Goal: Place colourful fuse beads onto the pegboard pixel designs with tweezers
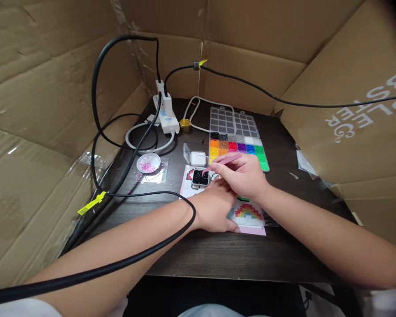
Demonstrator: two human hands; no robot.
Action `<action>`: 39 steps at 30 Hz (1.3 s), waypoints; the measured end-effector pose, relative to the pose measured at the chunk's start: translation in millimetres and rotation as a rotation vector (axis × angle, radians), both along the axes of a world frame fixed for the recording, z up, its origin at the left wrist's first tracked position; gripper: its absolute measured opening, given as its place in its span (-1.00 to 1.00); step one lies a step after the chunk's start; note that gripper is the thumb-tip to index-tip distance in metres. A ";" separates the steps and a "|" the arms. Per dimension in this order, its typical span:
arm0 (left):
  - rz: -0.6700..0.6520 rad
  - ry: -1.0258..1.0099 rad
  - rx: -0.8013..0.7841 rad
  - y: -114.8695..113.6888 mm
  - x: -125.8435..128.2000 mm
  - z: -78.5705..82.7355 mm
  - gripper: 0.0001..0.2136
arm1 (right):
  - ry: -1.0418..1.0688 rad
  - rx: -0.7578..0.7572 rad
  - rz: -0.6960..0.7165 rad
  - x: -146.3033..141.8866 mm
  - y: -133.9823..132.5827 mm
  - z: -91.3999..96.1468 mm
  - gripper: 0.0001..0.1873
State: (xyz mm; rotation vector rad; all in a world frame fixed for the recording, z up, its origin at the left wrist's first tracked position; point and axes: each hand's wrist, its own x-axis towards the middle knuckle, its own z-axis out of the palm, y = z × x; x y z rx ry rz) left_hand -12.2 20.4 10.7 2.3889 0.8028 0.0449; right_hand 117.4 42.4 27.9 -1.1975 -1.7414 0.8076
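My right hand pinches a pair of pink tweezers, whose tips point down at a small clear box of black beads. My left hand lies flat with its thumb out on a printed pattern sheet; its fingers are partly hidden beneath my right hand. A rainbow of coloured beads shows to the right of my left thumb. Beyond both hands lies an open divided bead case, with beads sorted by colour. Whether the tweezer tips grip a bead is too small to tell.
A white dish of pink beads sits on a clear pegboard at left. Behind are a small lidded box, a gold cup and a power strip. A black cable crosses over my left forearm. Cardboard walls surround the table.
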 end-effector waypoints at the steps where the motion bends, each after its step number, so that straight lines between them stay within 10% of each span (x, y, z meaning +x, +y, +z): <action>1: -0.009 -0.018 0.004 0.5 0.0 -0.2 -0.01 | 0.009 0.009 -0.015 2.6 -0.9 2.7 -0.85; 18: -0.022 0.121 -0.039 4.5 2.8 -2.3 0.07 | 0.135 -0.034 -0.606 86.2 -99.3 -29.3 -0.82; 27: -0.035 0.164 -0.004 4.4 4.1 -1.8 0.07 | -0.159 0.436 -0.557 69.7 -103.3 -51.6 -0.88; 39: -0.027 0.137 -0.017 4.6 4.9 -4.6 0.07 | -0.255 0.537 -0.497 62.8 -101.6 -45.5 -0.83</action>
